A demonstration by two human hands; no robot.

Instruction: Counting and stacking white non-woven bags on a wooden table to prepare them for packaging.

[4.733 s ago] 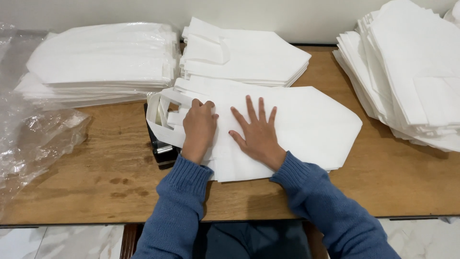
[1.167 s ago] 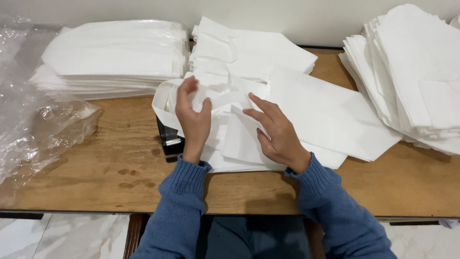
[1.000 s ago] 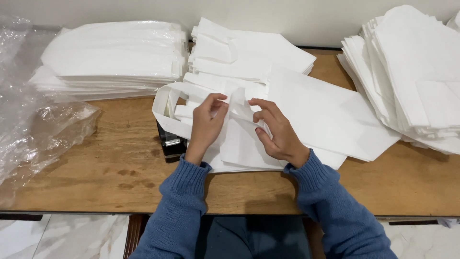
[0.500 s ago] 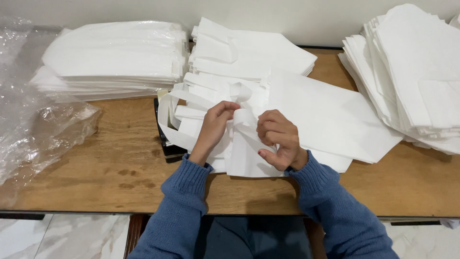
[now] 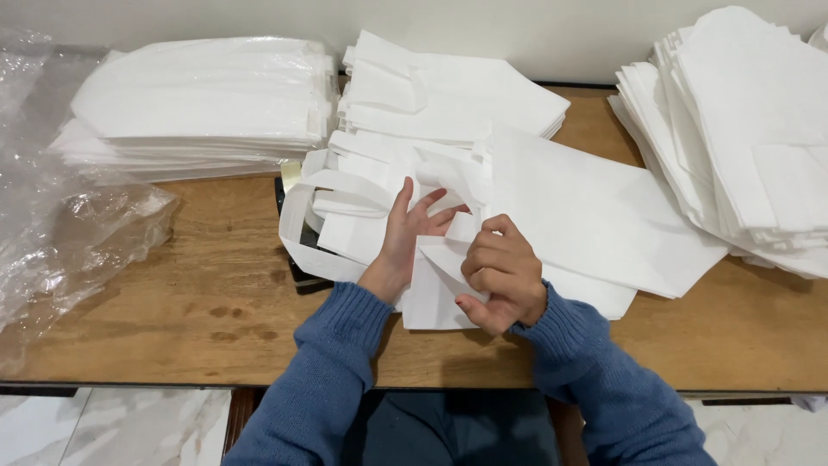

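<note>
At the middle of the wooden tabletop (image 5: 155, 302), seen from the head camera, lies a white non-woven fabric bag with loop handles (image 5: 552, 216). Left hand (image 5: 410, 237) pinches a folded flap near the handles; right hand (image 5: 500, 280) is clenched on the bag's lower edge. Folding looks midway; the next move likely calls for pressing the crease flat. Stacks of white bags (image 5: 198, 103) sit behind.

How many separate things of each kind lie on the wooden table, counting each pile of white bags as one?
Stacks of white bags: 3
White bag being folded by the hands: 1
Clear plastic wrapping: 1
Dark object under the bag: 1
Total: 6
</note>
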